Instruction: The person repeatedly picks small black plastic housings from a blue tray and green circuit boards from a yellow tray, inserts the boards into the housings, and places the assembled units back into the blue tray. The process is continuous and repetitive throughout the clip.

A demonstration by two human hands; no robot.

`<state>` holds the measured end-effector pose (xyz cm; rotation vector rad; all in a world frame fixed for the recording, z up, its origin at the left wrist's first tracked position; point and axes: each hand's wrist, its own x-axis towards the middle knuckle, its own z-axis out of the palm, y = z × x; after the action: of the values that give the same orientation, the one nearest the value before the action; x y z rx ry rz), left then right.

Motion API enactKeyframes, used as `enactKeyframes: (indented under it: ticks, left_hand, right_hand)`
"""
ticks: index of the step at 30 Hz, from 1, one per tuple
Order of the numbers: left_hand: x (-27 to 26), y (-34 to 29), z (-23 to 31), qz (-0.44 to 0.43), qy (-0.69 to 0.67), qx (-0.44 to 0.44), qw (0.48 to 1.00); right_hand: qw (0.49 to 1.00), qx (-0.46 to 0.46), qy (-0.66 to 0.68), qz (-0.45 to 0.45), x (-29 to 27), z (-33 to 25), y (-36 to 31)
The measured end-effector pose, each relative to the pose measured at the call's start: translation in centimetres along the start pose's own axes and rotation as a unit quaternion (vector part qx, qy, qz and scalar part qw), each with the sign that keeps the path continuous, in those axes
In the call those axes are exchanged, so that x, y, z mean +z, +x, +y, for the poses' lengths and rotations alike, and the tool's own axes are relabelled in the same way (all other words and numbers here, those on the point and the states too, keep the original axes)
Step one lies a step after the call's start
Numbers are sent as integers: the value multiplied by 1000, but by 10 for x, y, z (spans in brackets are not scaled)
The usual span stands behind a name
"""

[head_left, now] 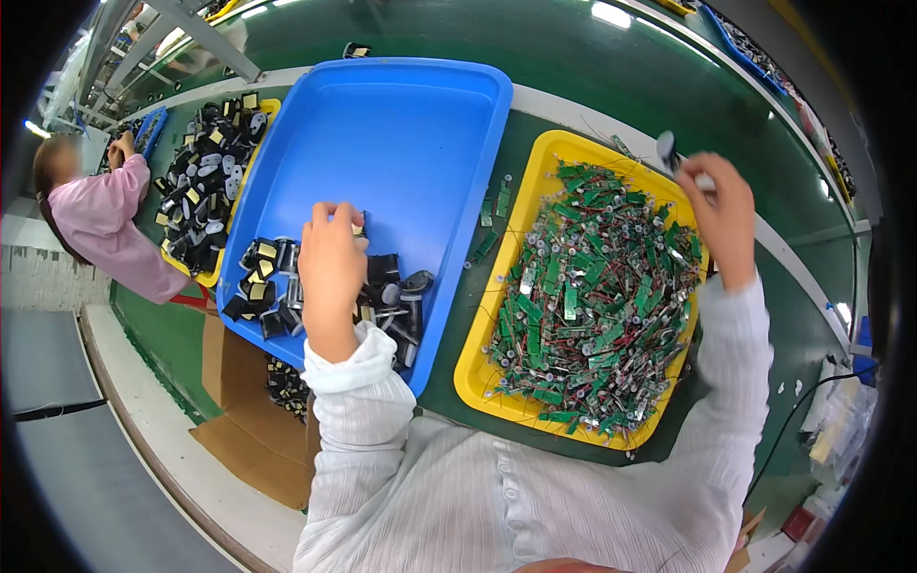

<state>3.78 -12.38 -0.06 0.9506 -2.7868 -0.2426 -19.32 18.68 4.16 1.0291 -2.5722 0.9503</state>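
Note:
My left hand [330,263] is above the near part of a blue tray [392,124], fingers bent down over a pile of small black and grey plastic housings [274,279], some with yellow pads. Its fingers are drawn together, but I cannot make out what is in them. Beyond the right edge of a yellow tray [475,358], my right hand [723,205] pinches a small black and grey housing [668,151] by its near end. A pale spot shows at the fingertips of each hand. Green circuit boards [592,286] with thin red and black wires fill the yellow tray.
A second yellow tray [271,119] heaped with housings stands at the left. Several loose circuit boards [485,246] lie between the trays. An open cardboard box [253,449] holds more dark parts below left. A person in pink [115,215] works farther left. A black cable [802,406] hangs at right.

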Motion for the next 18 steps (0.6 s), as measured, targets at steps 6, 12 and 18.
enactKeyframes:
  ticks: [6,12,18]
  left_hand:
    - [17,12,-6,-29,-25,-51,998]
    - [18,14,0,-14,14,-39,999]
    - [1,7,43,149,-204,52,966]
  right_hand:
    - [969,46,-222,-95,43,122,54]
    - [971,9,-205,-122,31,108,53]
    - [980,-166,-55,-99,18,28,15]
